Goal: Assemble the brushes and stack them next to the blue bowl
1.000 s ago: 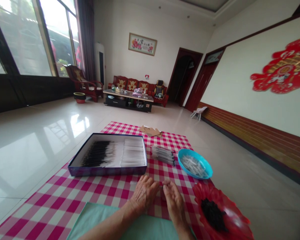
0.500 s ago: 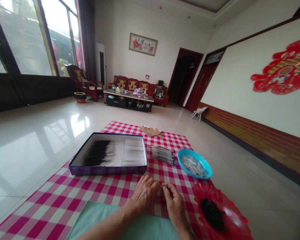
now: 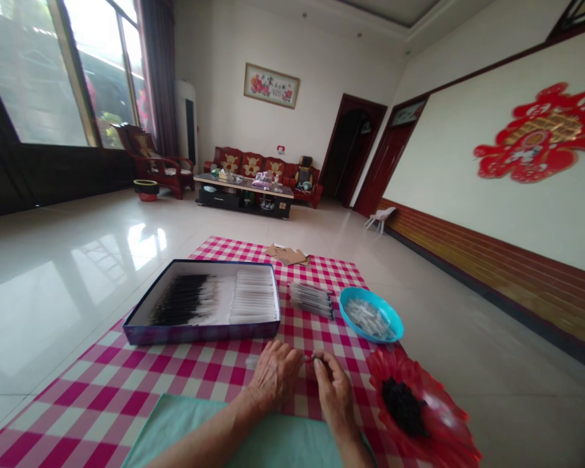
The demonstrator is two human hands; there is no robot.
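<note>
My left hand (image 3: pixel 277 374) is closed around a thin, pale, pen-like stick, mostly hidden by the fingers; a faint translucent end (image 3: pixel 252 361) shows at its left and a light tip at its right. Just beside it, my right hand (image 3: pixel 335 389) pinches a small dark piece (image 3: pixel 316 357) between thumb and forefinger. A narrow gap separates the tip from the piece. Beyond the hands stands a shallow box (image 3: pixel 199 333) with rows of black and white pen-like sticks (image 3: pixel 253 296). Several similar sticks with dark ends (image 3: pixel 312 300) lie right of the box.
A blue bowl (image 3: pixel 398 330) of clear short tubes and a red petal-edged bowl (image 3: pixel 451 422) with small black pieces stand at the right. A green cloth (image 3: pixel 175 426) lies on the checked tablecloth (image 3: pixel 78 396). Cardboard pieces (image 3: pixel 290 255) lie at the far edge.
The whole view has shifted slightly, so things sit a little further left. My hands hold nearly the same pose, with the light tip between them now showing more clearly.
</note>
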